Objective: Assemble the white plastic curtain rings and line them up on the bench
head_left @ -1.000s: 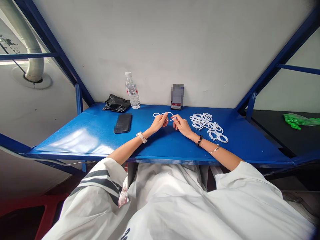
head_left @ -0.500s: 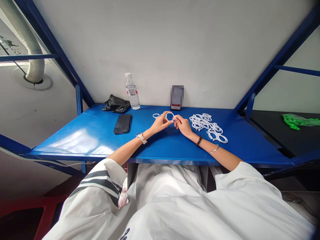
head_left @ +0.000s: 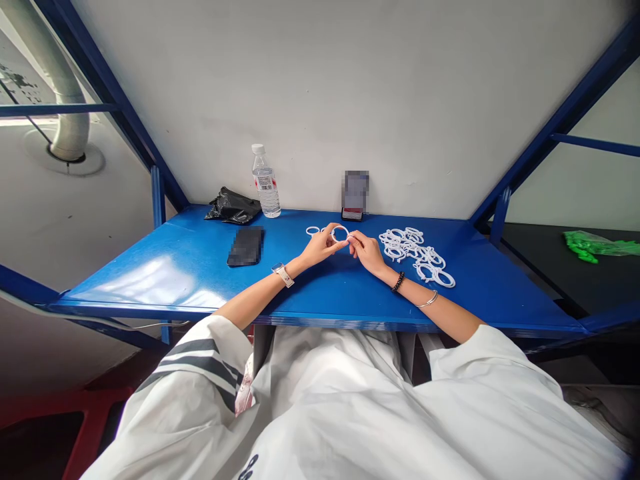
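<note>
A white ring (head_left: 340, 227) is held up between my two hands, over the middle of the blue table. My left hand (head_left: 320, 245) grips its left and lower side between thumb and fingers. At the ring's right edge, the fingertips of my right hand (head_left: 364, 250) are pinched together on it; the exact spot they hold is partly hidden. Behind my left hand lie white rings (head_left: 313, 231), partly covered by the fingers. To the right of my right hand is a loose pile of several white rings (head_left: 413, 247) with small knobs on them.
On the blue table (head_left: 280, 293) a black phone-like slab (head_left: 245, 247) lies at left, with a black plastic bag (head_left: 233, 205) and a water bottle (head_left: 267, 187) behind it. A blurred upright device (head_left: 355, 195) leans against the wall. Green pieces in a bag (head_left: 595, 245) lie far right.
The ring and both hands stay in nearly the same place, with only a very slight shift at the ring. The camera view has moved a little.
</note>
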Demonstrator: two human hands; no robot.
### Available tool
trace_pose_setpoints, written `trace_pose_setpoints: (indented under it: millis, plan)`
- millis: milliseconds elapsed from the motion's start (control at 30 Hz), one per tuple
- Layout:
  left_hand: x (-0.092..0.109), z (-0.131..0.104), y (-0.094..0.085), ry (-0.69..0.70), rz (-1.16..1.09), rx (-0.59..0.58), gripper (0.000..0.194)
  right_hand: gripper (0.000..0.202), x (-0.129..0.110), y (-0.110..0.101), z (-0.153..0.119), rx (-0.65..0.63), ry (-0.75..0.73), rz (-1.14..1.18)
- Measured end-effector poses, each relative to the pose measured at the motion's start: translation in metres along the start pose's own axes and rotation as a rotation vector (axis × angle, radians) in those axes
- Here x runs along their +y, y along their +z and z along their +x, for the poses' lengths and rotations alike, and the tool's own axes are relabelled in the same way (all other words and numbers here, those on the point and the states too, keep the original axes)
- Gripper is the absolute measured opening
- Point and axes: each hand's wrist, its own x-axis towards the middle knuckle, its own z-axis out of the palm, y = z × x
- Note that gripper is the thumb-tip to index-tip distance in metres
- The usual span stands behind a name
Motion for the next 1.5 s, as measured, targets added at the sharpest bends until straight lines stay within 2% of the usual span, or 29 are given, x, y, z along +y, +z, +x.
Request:
trace_pose_setpoints:
  millis: [267,533,867,1233,1400,1500]
  plan:
    - [0.001,0.0,-0.001,-0.001,-0.003,0.0,0.058,0.058,0.0,-0.001,0.0,-0.004,-0.016,0.014]
    - [0.004,0.0,0.0,-0.03,-0.037,-0.029,0.064,0.053,0.001,-0.001,0.001,-0.077,-0.028,0.105]
    - [0.009,0.001,-0.002,-0.082,-0.087,0.017,0.049,0.052,-0.004,0.0,-0.002,-0.113,-0.006,0.045]
    - [0.01,0.001,-0.002,-0.148,-0.069,0.063,0.063,0.05,-0.005,0.001,-0.003,-0.066,-0.023,-0.099]
    - [0.008,0.002,-0.001,-0.205,-0.1,0.041,0.071,0.049,-0.006,0.0,-0.003,-0.082,-0.038,-0.105]
    - [0.007,0.003,-0.001,-0.188,-0.108,0.012,0.077,0.05,-0.007,0.0,-0.003,-0.085,-0.028,-0.087]
